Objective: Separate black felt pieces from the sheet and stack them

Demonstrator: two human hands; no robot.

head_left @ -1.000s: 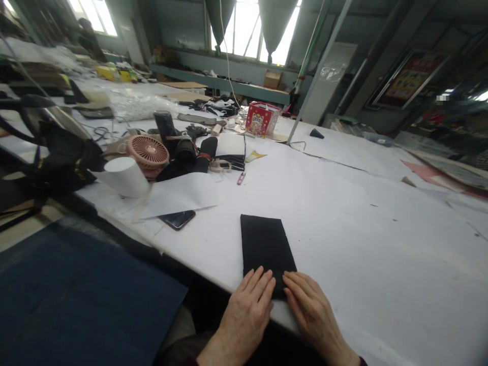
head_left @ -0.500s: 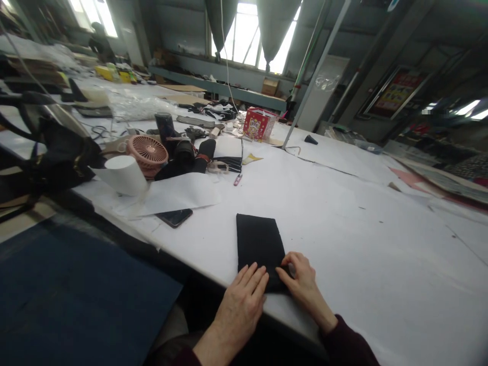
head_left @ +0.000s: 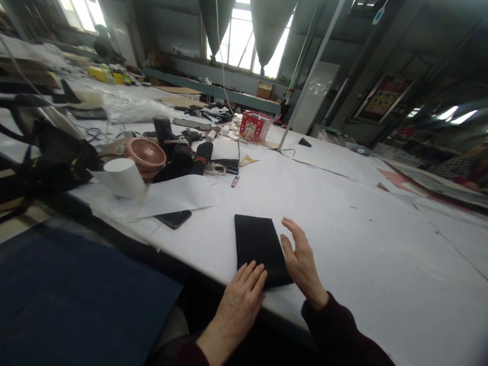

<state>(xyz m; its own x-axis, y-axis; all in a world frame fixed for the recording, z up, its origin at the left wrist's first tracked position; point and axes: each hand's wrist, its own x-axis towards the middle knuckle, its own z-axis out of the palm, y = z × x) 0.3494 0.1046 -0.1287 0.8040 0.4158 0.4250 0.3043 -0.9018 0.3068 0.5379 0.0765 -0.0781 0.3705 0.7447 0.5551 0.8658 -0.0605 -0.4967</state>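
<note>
A black, flat, folded piece of fabric (head_left: 256, 238) lies on the white-covered table (head_left: 335, 244) close to its front edge. My left hand (head_left: 244, 290) rests flat on the near left corner of the fabric, fingers stretched out and side by side. Just off the fabric's right edge hovers my right hand (head_left: 301, 256), thumb and fingers apart, with nothing in it. The near edge of the fabric is partly hidden under my left hand.
Left of the fabric are a phone (head_left: 174, 218), a curled white sheet (head_left: 179, 194), a pink fan (head_left: 146, 154) and small pink snips (head_left: 235, 181). Farther back stand a red gift bag (head_left: 253, 127) and a metal pole (head_left: 305, 84). A person's hand (head_left: 473, 186) shows at the far right.
My right hand has let go of the fabric's near right corner, opened and moved up and away. My left hand stays on the fabric. The view has shifted slightly.
</note>
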